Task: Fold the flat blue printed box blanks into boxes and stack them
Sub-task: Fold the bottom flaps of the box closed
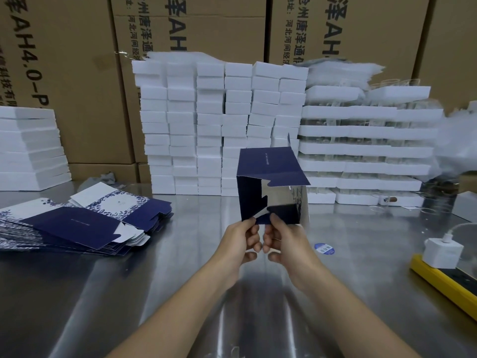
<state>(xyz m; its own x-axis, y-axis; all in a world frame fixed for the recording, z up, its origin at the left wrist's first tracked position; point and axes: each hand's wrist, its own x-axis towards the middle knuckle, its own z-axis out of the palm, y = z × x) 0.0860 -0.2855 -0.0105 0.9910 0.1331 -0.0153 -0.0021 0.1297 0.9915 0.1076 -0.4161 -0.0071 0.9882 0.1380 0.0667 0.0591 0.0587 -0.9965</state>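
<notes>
Bench observations, left to right.

- **Nine o'clock of the view:** the pile of flat blanks [77, 223] lies fanned on the steel table [180, 293]. The top sheet is dark blue with a white printed panel. I see no stack of finished blue boxes.
- **Centre:** the box [271, 187] is held off the table, opened into a square tube with its open end towards me. One long flap stands out at its twelve o'clock edge. The notched end flaps hang loose inside the opening.
- **My left hand [240, 241]:** thumb and curled fingers pinch the flap corner at the box's seven o'clock.
- **My right hand [286, 241]:** it pinches the neighbouring flap at six o'clock. The two hands are almost touching.
- **Behind, twelve o'clock:** white foam blocks [219, 125] are stacked against brown cartons.
- **Four o'clock:** a white charger [442, 251] sits on a yellow power strip [444, 282], well apart from the work.

Assessment: the step in hand is closing this end.

Recommendations:
1. Keep the tube square while folding, or the notches are likely to miss each other.
2. Fold each flap on its score line, not across the panel.
3. Keep the pinch light at the corners. The board looks thin and would likely crease.
4. Seat the locking notches fully before letting go.
</notes>
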